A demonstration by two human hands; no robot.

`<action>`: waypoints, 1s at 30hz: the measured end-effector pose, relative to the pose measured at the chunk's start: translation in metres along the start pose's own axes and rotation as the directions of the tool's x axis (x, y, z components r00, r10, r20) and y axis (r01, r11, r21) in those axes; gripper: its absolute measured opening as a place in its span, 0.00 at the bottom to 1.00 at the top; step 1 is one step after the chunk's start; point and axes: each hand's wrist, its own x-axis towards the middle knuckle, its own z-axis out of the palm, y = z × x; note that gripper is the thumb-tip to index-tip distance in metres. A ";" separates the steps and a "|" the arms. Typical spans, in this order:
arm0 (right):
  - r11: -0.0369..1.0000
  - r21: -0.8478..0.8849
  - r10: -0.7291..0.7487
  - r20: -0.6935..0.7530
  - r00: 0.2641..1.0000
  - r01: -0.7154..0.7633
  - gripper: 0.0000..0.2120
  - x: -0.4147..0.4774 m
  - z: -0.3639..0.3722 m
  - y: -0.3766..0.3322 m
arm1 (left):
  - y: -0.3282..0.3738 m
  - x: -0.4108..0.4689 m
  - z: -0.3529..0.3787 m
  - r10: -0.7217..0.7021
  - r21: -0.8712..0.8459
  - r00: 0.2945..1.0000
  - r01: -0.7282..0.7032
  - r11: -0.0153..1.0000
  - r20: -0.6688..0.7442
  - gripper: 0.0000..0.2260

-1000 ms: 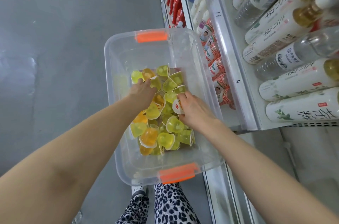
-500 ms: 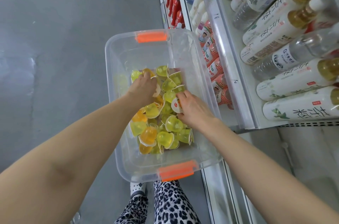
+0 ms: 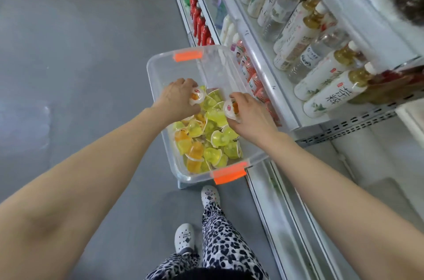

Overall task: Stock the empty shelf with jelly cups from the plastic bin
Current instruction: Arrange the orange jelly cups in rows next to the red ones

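Both hands are loaded: the left hand (image 3: 177,99) curls its fingers round an orange cup (image 3: 196,97), lid towards the camera, and the right hand (image 3: 252,118) pinches a second orange cup (image 3: 231,108) by its rim and side, both held just above the heap. That heap of yellow and orange jelly cups (image 3: 207,142) lies in the near half of the plastic bin (image 3: 154,68), which stands just beside the shelving with its lid off. So the picking step looks finished for this round and the carry to the shelf comes due. The bare white shelf (image 3: 371,160) low on the right, under the row of bottles (image 3: 325,87), seems the likely target, though I cannot be sure. The next move calls for swinging both cups right over the bin's wall and setting them down lids up, side by side, without squeezing the soft sides
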 end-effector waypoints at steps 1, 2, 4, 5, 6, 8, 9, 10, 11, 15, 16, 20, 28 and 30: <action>1.000 0.011 0.014 -0.031 0.999 -0.013 0.29 -0.010 -0.006 -0.003 | 0.005 -0.008 -0.004 0.028 -0.015 0.999 -0.028 0.999 -0.016 0.28; 1.000 0.017 0.027 -0.063 0.998 -0.026 0.28 -0.020 -0.011 -0.005 | 0.010 -0.017 -0.008 0.050 -0.037 0.998 -0.051 0.998 -0.035 0.27; 0.998 0.031 0.059 -0.128 0.990 -0.056 0.26 -0.042 -0.023 -0.006 | 0.021 -0.032 -0.013 0.078 -0.091 0.994 -0.085 0.992 -0.082 0.26; 0.996 0.045 0.081 -0.161 0.984 -0.074 0.26 -0.054 -0.029 -0.006 | 0.027 -0.039 -0.015 0.098 -0.117 0.989 -0.111 0.987 -0.107 0.26; 0.994 0.056 0.103 -0.197 0.975 -0.093 0.26 -0.066 -0.035 -0.006 | 0.034 -0.045 -0.017 0.129 -0.140 0.983 -0.147 0.979 -0.133 0.25; 0.987 0.070 0.156 -0.269 0.950 -0.142 0.25 -0.093 -0.049 -0.005 | 0.051 -0.057 -0.021 0.194 -0.184 0.965 -0.225 0.957 -0.175 0.26; 0.982 0.076 0.187 -0.300 0.935 -0.171 0.25 -0.107 -0.056 -0.003 | 0.060 -0.062 -0.023 0.222 -0.199 0.957 -0.258 0.945 -0.189 0.26; 0.977 0.079 0.214 -0.329 0.920 -0.199 0.26 -0.122 -0.064 -0.002 | 0.069 -0.066 -0.024 0.249 -0.203 0.949 -0.287 0.936 -0.194 0.27; 0.971 0.082 0.239 -0.357 0.903 -0.224 0.26 -0.137 -0.071 0.001 | 0.081 -0.071 -0.025 0.279 -0.201 0.941 -0.316 0.927 -0.192 0.27; 0.943 0.082 0.325 -0.450 0.832 -0.324 0.26 -0.198 -0.101 0.012 | 0.136 -0.092 -0.029 0.416 -0.225 0.890 -0.451 0.864 -0.186 0.26; 0.933 0.083 0.347 -0.472 0.811 -0.351 0.26 -0.213 -0.108 0.016 | 0.150 -0.097 -0.030 0.448 -0.221 0.874 -0.482 0.848 -0.186 0.25; 0.891 0.109 0.421 -0.560 0.713 -0.441 0.24 -0.275 -0.134 0.027 | 0.208 -0.117 -0.028 0.548 -0.246 0.821 -0.571 0.784 -0.160 0.21; 0.805 0.145 0.476 -0.736 0.481 -0.575 0.23 -0.399 -0.173 0.043 | 0.327 -0.168 -0.012 0.743 -0.288 0.646 -0.755 0.589 -0.175 0.24; 0.775 0.135 0.491 -0.743 0.455 -0.617 0.23 -0.434 -0.183 0.049 | 0.359 -0.186 -0.007 0.781 -0.272 0.594 -0.797 0.540 -0.190 0.23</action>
